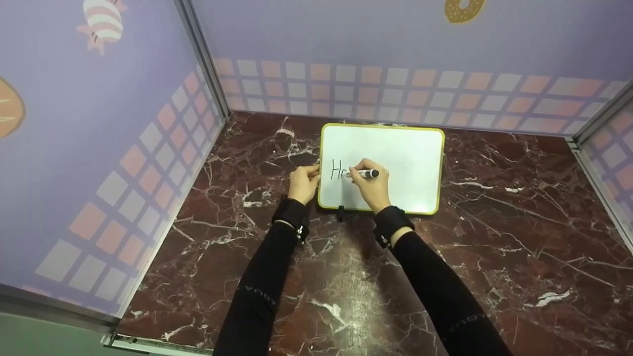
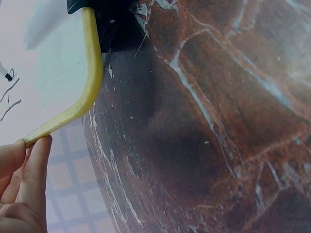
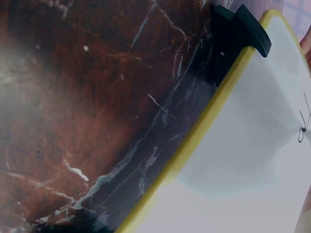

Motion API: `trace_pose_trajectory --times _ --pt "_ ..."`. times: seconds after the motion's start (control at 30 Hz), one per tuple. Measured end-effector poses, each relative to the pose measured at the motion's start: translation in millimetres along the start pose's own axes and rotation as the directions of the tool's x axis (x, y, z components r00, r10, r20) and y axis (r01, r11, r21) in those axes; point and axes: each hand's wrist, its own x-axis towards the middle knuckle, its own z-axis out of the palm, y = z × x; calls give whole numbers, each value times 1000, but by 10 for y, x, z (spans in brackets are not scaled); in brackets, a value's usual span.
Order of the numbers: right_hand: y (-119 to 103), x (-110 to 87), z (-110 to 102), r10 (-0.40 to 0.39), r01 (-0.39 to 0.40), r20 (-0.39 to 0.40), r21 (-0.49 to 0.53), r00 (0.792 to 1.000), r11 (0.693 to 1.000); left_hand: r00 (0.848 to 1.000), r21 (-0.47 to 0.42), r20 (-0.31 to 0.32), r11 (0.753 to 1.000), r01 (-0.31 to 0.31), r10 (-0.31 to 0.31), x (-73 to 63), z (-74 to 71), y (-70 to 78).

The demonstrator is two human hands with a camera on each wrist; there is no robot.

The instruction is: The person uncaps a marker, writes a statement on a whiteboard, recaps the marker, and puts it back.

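Observation:
A whiteboard [image 1: 413, 170] with a yellow rim [image 2: 95, 63] stands near the back wall. At its left edge my left hand [image 1: 303, 184] pinches the rim between thumb and fingers, as the left wrist view shows. My right hand [image 1: 373, 187] grips a white marker with a black end [image 1: 368, 173], its tip against the board. Black handwriting [image 1: 337, 169], an "H" and the start of a second letter, sits on the board's left half. The right fingers partly cover the newest stroke. A black clip-like foot [image 3: 243, 36] holds the board's lower edge.
The board stands on a dark red marbled tabletop [image 1: 237, 267]. Purple panels with pink and white squares rise at the back [image 1: 296, 89], at the left [image 1: 133, 173] and at the right [image 1: 615, 153]. A metal post [image 1: 203, 59] marks the back left corner.

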Motion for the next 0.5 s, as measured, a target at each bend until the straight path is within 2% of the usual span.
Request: trace_pose_trajectory --times 0.2,0.5 --pt "10 -19 -45 -20 21 23 -43 1000 999 1000 5 13 1000 20 -20 11 -11 -1" --pt "2 36 -126 -42 41 -60 -12 997 999 999 -2 17 999 36 -36 12 -3 4"
